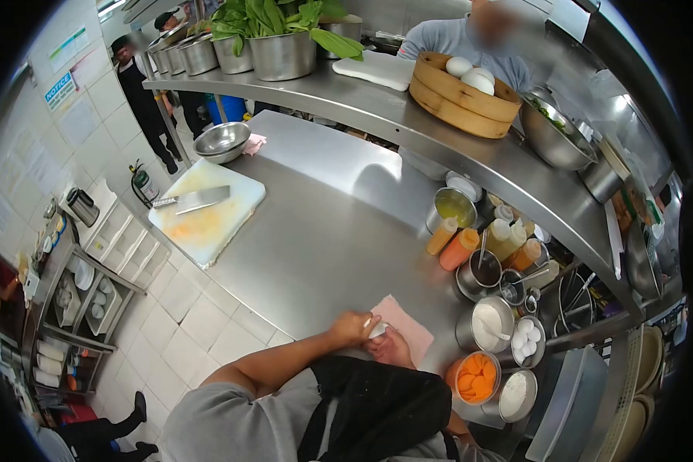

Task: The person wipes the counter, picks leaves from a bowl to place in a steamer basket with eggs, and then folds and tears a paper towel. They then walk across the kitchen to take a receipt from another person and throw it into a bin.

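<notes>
Both hands meet at the near edge of the steel counter (300,223). My left hand (351,329) is closed, and my right hand (393,348) is closed beside it. Between them shows a small white thing (378,330), too small to name, which both hands grip. A pink cloth (404,327) lies flat on the counter just beyond and beside my right hand. Farther off at the left, a cleaver (203,199) rests on a stained white cutting board (235,202).
Right of the hands stand sliced carrots (477,376), white eggs (527,339), sauce bottles (460,249) and steel containers. A raised shelf (377,104) holds a bamboo steamer (462,100) and leafy greens (273,17). Metal bowls (222,139) sit beyond the board. A person (439,42) stands across the shelf.
</notes>
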